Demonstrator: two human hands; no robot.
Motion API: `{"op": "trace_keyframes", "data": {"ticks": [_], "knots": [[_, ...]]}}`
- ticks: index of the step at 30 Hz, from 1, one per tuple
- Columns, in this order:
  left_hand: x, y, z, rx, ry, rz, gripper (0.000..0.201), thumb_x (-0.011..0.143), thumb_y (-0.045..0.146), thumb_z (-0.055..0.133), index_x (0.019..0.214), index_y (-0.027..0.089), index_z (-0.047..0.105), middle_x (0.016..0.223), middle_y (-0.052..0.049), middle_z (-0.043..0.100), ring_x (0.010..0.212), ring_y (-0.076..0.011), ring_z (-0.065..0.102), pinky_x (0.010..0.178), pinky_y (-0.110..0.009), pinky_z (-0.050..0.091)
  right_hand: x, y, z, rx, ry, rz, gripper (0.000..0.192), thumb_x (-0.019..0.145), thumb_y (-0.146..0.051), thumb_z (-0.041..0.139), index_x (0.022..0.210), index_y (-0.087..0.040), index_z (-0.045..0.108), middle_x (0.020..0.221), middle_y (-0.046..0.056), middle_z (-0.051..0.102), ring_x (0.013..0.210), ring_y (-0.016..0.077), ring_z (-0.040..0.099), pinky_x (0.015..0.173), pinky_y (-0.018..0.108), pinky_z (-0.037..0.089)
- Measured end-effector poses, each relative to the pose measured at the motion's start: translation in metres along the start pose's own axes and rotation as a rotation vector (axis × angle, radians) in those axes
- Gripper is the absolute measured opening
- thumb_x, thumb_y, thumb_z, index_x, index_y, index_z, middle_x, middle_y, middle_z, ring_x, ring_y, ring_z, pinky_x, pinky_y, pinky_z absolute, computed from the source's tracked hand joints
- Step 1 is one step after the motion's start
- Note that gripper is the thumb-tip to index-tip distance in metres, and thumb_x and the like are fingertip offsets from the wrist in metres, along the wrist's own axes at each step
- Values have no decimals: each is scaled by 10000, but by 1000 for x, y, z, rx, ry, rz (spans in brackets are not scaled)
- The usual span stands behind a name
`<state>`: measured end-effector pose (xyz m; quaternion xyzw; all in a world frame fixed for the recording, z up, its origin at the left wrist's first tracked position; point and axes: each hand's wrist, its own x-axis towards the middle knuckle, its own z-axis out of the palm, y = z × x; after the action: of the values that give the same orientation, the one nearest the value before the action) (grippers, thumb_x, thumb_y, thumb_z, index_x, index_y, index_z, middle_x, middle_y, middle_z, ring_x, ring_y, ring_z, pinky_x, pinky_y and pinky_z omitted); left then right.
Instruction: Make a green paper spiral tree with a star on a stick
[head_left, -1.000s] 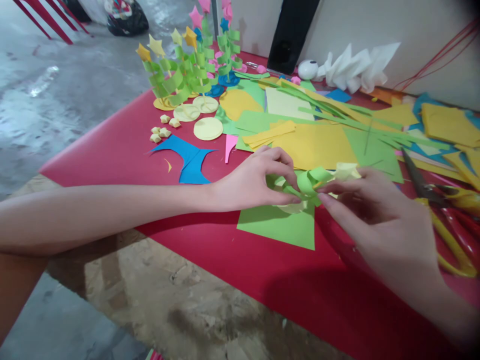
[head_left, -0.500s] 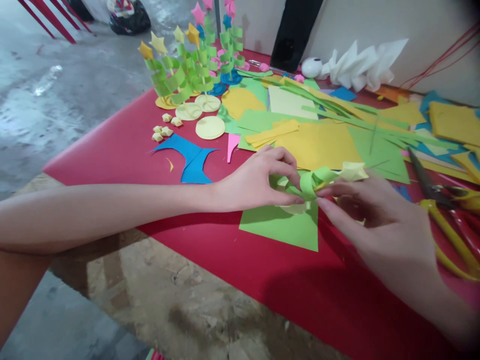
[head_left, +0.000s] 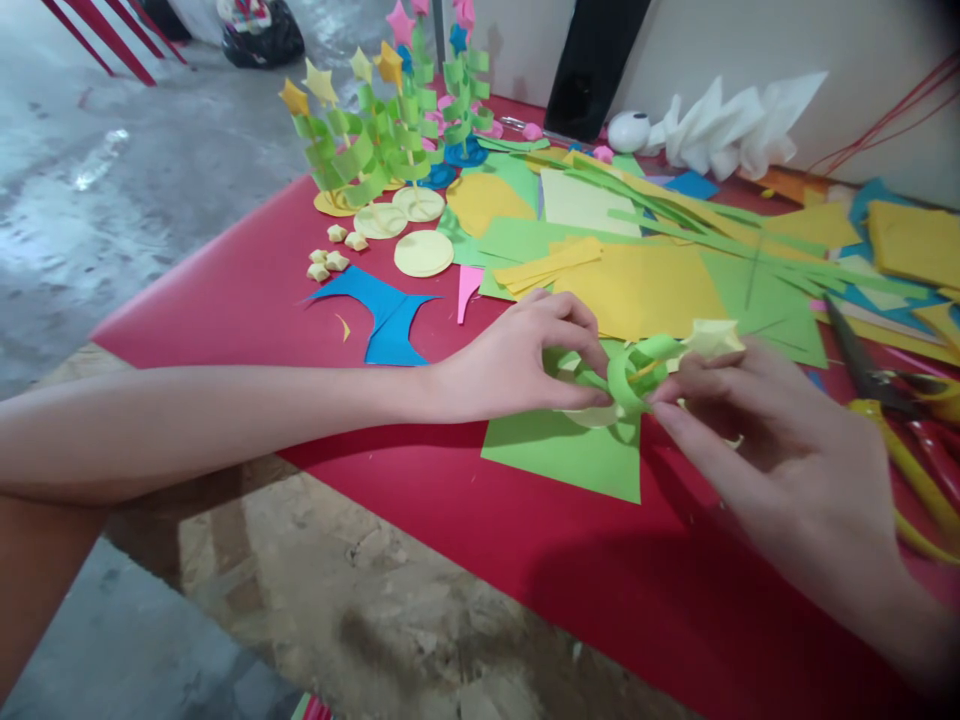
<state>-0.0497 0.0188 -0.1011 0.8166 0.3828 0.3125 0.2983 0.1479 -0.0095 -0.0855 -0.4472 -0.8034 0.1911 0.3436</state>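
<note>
Paper trees [head_left: 375,140] with stars on top are standing at the far left of the red worktop [head_left: 247,290], finished, beside pale yellow discs [head_left: 424,253], small folded stars [head_left: 334,250] and a blue offcut [head_left: 386,315]. They are serving as a model for how the curled green tiers should be sitting on the piece in hand.

Moving right, the left hand [head_left: 517,365] is lying low on the worktop, thumb and fingers pinching the base end of a half-built paper tree [head_left: 626,375], which is being held on its side just above a green sheet [head_left: 570,450]. A pale disc seems to be sitting at that end, partly hidden by the fingers. Holding there, rather than on the loops, is keeping the curls from being flattened.

Further right, the right hand [head_left: 780,450] is closing its fingertips on the upper end, just below the pale yellow star [head_left: 712,338]; it is blurred, so the exact grip is unclear. A light pinch looks best here, turning the loops gently around the centre stick instead of squeezing them.

Yellow and green sheets [head_left: 645,290] and cut green strips [head_left: 712,235] are lying behind, and scissors [head_left: 892,420] are resting at the far right, near that hand.
</note>
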Motion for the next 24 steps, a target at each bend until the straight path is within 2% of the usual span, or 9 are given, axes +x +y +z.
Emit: {"op": "trace_keyframes", "data": {"ticks": [5,11,18,24], "knots": [[1,0,0,-8,3,-18,62,690,205,670,742,174,658,887,-34,558,896,-162,515,846,-310,410,0,3,3,-37,14,-4,27,773,-229,607,796,-237,620,816,-5,548,618,98,491,494,254,358],[1,-1,0,-3,9,-12,57,689,206,676,743,197,661,884,-26,558,899,-163,520,833,-303,417,-2,3,3,-27,78,12,64,758,-249,638,817,-276,637,810,-23,551,630,100,503,491,254,362],[1,-1,1,-7,10,-3,80,692,227,689,763,190,681,892,-34,550,899,-154,518,847,-294,414,-3,1,1,-47,92,22,126,742,-256,661,863,-272,628,828,-34,537,562,62,440,463,224,351],[1,0,0,-7,3,-10,97,696,226,688,780,177,687,900,-45,550,905,-153,517,851,-291,408,-3,1,3,-35,115,45,138,753,-260,652,888,-250,624,787,-24,521,569,77,423,489,254,341]]}}
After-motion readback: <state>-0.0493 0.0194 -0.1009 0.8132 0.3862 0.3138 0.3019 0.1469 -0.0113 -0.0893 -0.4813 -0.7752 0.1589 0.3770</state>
